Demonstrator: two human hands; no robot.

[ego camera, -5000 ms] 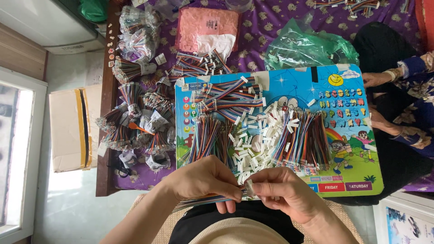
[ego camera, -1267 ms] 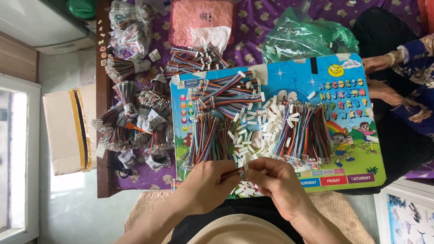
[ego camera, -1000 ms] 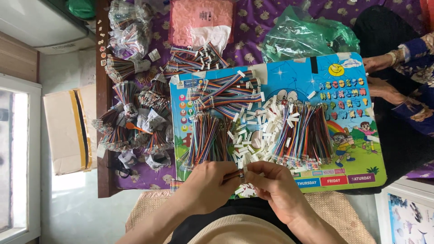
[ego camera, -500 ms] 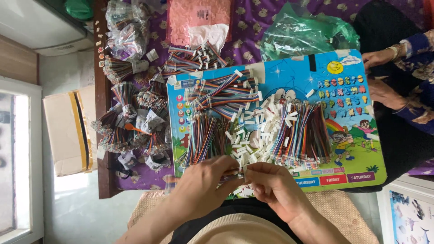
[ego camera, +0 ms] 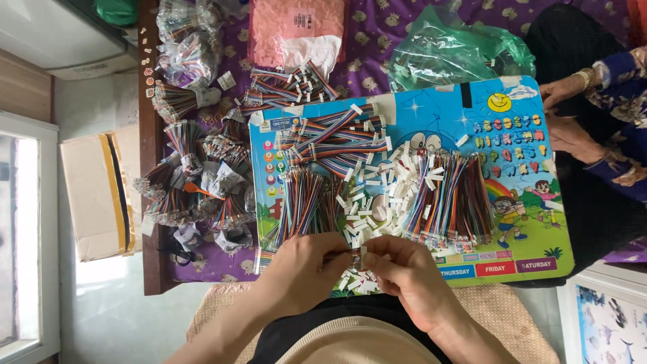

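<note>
A: What does the scene look like, biggest things first?

B: A bed with a purple patterned cover (ego camera: 377, 34) carries a colourful children's board (ego camera: 539, 222) used as a work tray. On the board lie bundles of multicoloured ribbon wires (ego camera: 448, 199) and, between them, a loose heap of small white plastic connectors (ego camera: 377, 202). More wire bundles (ego camera: 195, 189) are stacked on the bed beside the board, with a green plastic bag (ego camera: 451, 50) above it. A second person's hands (ego camera: 569, 111) rest at the board's far right edge.

A: And the worker's own hands?

B: They meet at the board's near edge. The left hand (ego camera: 300, 266) is pinched around the end of a short wire strip (ego camera: 345, 255); the right hand (ego camera: 404, 273) grips a single white connector (ego camera: 362, 256) against that wire end, fingertips clenched on it.

A: What might go wrong here?

B: The piece is tiny, so a slipping fingertip could drop it into the heap below. A wire end offered at a slight angle would likely seat badly. The hands also hover just above the loose connectors, so a careless wrist could scatter them off the board.
</note>
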